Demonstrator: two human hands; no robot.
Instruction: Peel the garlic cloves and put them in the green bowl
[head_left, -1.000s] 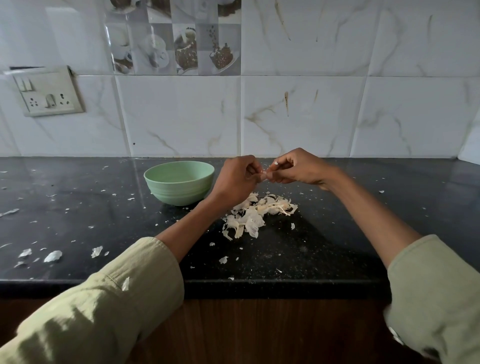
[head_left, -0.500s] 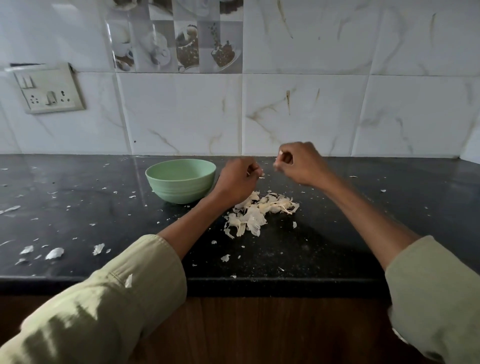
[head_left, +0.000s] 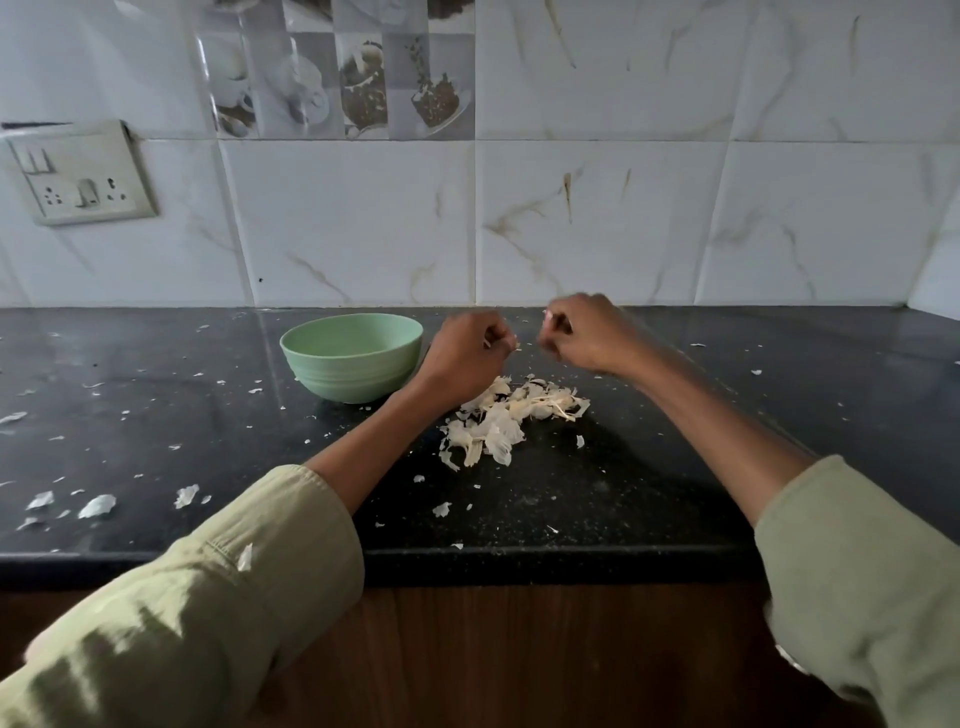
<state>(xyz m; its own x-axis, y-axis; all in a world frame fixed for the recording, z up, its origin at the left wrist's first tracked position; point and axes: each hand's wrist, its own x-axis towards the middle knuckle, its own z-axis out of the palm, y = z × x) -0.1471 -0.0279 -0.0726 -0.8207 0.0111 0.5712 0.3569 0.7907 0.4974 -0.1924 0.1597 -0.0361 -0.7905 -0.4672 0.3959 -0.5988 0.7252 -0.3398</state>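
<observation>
The green bowl (head_left: 353, 353) stands on the black counter, left of my hands; its inside is mostly hidden from this angle. My left hand (head_left: 465, 353) is curled, pinching a small pale garlic clove (head_left: 511, 343) at its fingertips. My right hand (head_left: 587, 332) is a curled fist a short gap to the right, with a pale scrap of skin (head_left: 546, 313) showing at its top; the hand is slightly blurred. Both hover above a heap of garlic peels (head_left: 509, 415).
Small peel flakes (head_left: 96, 505) are scattered over the black counter (head_left: 156, 415), thickest at the left. The counter's front edge (head_left: 519, 564) runs below my forearms. A tiled wall with a switch and socket plate (head_left: 78, 174) closes the back.
My hands were joined on the clove a second ago. They have pulled apart, the right one moving up and right with a scrap of skin, the left staying by the bowl.
</observation>
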